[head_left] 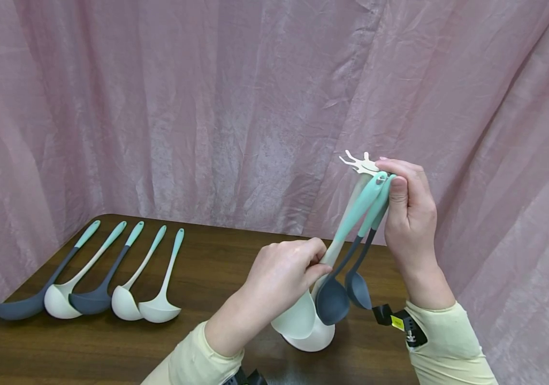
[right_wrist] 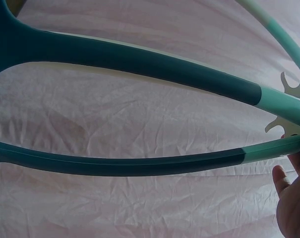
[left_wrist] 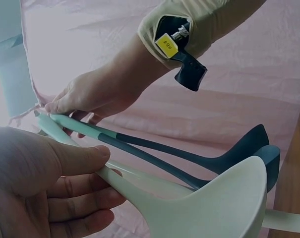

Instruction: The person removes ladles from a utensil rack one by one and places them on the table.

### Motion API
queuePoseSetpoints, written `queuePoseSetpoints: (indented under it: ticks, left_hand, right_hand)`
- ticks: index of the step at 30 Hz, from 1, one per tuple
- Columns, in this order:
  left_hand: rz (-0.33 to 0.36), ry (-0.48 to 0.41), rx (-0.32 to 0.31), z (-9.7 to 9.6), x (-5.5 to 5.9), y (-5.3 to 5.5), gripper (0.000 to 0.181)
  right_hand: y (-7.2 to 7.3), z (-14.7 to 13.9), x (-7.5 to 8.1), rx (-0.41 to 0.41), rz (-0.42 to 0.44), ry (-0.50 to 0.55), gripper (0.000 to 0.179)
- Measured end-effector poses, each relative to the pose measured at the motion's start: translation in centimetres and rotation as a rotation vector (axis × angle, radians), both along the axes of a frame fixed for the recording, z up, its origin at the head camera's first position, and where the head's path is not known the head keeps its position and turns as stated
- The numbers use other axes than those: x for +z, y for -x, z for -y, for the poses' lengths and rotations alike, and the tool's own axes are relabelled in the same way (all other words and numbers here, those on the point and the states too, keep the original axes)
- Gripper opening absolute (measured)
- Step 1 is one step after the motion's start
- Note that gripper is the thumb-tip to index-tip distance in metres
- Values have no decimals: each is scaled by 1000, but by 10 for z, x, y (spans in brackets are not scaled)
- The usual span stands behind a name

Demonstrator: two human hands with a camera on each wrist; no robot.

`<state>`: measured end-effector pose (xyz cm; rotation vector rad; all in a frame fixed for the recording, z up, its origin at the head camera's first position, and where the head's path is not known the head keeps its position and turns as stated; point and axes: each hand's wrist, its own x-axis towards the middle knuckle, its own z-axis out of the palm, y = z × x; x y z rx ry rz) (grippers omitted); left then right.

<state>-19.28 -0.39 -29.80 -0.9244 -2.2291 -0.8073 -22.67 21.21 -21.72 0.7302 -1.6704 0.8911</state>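
In the head view, my left hand pinches the lower white handle of a white ladle with a mint grip. That grip slants up to the hooked crown of a white utensil rack, its hole near a hook. My right hand holds the crown, fingers over the top and thumb against the mint handle ends. Two dark blue ladles hang there, one nearer and one to the right. The left wrist view shows my left thumb and fingers around the white ladle's neck. Exact finger contact at the crown is partly hidden.
On the left of the brown wooden table lies a row of several ladles, white and dark blue, with mint grips pointing away. A pink curtain hangs behind the table. The rack's white base stands near the front.
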Motion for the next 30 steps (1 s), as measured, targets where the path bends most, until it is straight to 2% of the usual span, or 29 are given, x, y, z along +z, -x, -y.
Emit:
queuePoseSetpoints:
  ticks: [14, 30]
  left_hand:
    - [-3, -15, -10, 0, 1, -1, 24]
    - [-18, -20, -15, 2, 2, -4, 24]
  right_hand:
    - [-5, 4, 2, 10, -4, 5, 40]
    - [-4, 3, 2, -4, -1, -3, 42]
